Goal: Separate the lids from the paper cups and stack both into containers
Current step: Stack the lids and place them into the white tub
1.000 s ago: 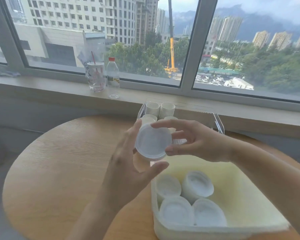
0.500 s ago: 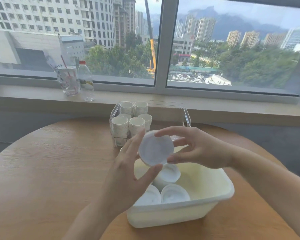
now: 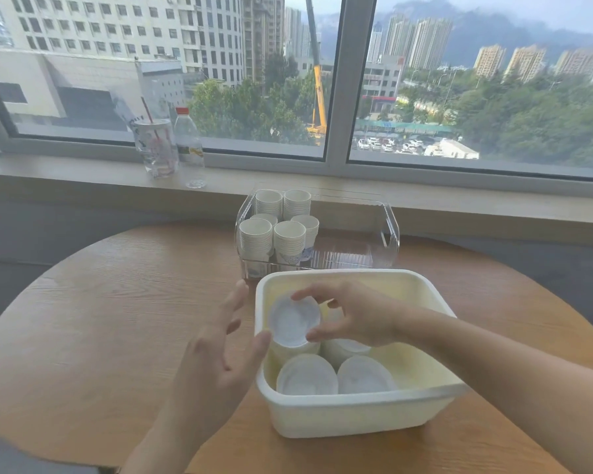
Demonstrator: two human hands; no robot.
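Two hands hover over the round wooden worktop (image 3: 117, 319). The left hand (image 3: 216, 364) is spread with nothing in it, just left of the cream tub (image 3: 356, 419). The right hand (image 3: 356, 316) pinches a white lid (image 3: 293, 319) between forefinger and thumb, its flat face tilted toward the camera, above lid stacks (image 3: 307, 374) inside the tub. Behind, stacked paper cups (image 3: 271, 234) stand upright in a clear bin (image 3: 387, 227). No writing is readable.

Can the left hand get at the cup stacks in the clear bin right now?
Probably yes: the left hand is open and empty, and the cup stacks stand open-topped in the clear bin with nothing between.
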